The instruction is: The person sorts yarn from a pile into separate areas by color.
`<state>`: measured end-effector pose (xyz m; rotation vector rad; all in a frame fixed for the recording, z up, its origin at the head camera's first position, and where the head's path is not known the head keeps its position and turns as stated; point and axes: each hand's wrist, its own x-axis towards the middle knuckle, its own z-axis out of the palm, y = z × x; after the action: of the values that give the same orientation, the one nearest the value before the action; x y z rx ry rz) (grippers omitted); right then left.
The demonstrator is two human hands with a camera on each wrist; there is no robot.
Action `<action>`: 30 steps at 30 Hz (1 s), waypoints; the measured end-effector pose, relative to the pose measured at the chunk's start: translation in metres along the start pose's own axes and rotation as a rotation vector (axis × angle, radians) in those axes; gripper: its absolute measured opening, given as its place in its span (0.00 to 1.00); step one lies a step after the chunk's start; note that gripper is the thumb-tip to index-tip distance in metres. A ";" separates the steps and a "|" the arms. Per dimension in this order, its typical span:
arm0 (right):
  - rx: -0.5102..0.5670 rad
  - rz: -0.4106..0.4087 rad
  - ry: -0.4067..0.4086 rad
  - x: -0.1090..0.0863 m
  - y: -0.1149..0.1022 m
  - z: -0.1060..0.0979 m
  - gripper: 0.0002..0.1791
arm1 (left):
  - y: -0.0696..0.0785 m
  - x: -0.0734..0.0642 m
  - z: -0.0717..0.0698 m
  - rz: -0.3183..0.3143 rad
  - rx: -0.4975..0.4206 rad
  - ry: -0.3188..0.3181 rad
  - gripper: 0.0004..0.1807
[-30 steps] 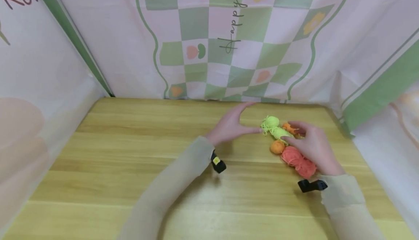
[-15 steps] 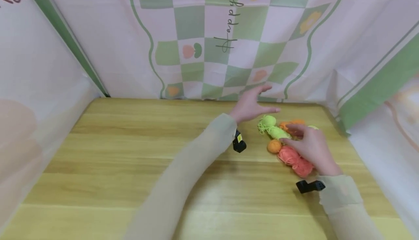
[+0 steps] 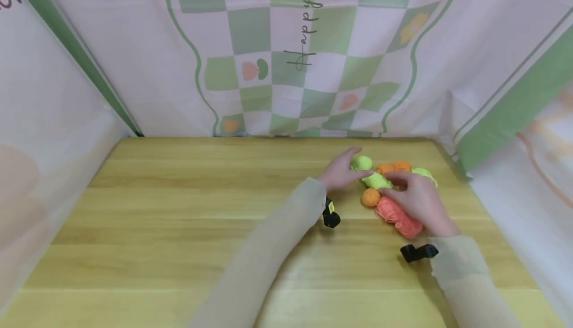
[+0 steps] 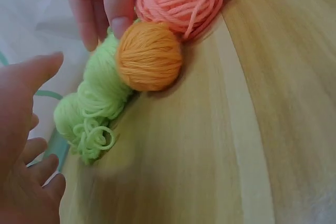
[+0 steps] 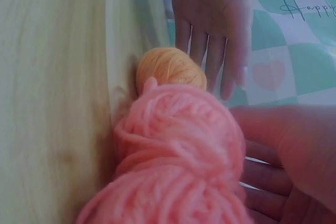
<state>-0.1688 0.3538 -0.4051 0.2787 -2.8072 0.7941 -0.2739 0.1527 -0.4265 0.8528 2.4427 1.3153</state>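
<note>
Extends the left hand (image 3: 337, 174) over a wooden desk (image 3: 179, 218), toward the far right corner, beside the left end of a lime yarn bundle (image 3: 377, 181); thumb and fingers well apart, with a gap to the yarn showing in the left wrist view. Curves the right hand (image 3: 421, 199) over the other end, thumb and fingers also apart; cannot tell whether touching. Toward the near edge, an orange ball (image 3: 370, 198) just beside the lime yarn bundle, then a coral yarn bundle (image 3: 399, 217). Toward the far edge, an orange yarn bundle (image 3: 401, 166); toward the right edge, a second lime bundle (image 3: 423, 173), partly hidden. Appears to be at the step of adjusting the lime yarn bundle among its neighbours. Probably calls next for closing the left fingers gently, minding the loose loops (image 4: 97, 137) and the orange ball, likely to roll.
</note>
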 end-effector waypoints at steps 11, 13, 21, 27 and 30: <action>0.001 0.025 -0.031 0.000 0.001 0.004 0.22 | -0.005 -0.001 0.009 -0.005 0.029 0.002 0.34; 0.002 0.027 -0.035 0.000 0.001 0.004 0.21 | -0.006 -0.001 0.011 0.010 0.038 0.017 0.32; -0.010 0.023 -0.043 0.000 -0.001 0.003 0.21 | -0.016 0.000 0.015 -0.033 0.034 0.083 0.26; -0.026 0.033 -0.073 0.001 0.000 0.002 0.22 | -0.020 -0.003 0.017 -0.032 -0.057 0.113 0.24; -0.044 0.029 -0.084 0.003 -0.001 0.002 0.23 | -0.023 -0.005 0.019 -0.034 -0.065 0.140 0.25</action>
<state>-0.1716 0.3518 -0.4057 0.2711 -2.9089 0.7421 -0.2700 0.1535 -0.4562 0.7229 2.4904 1.4798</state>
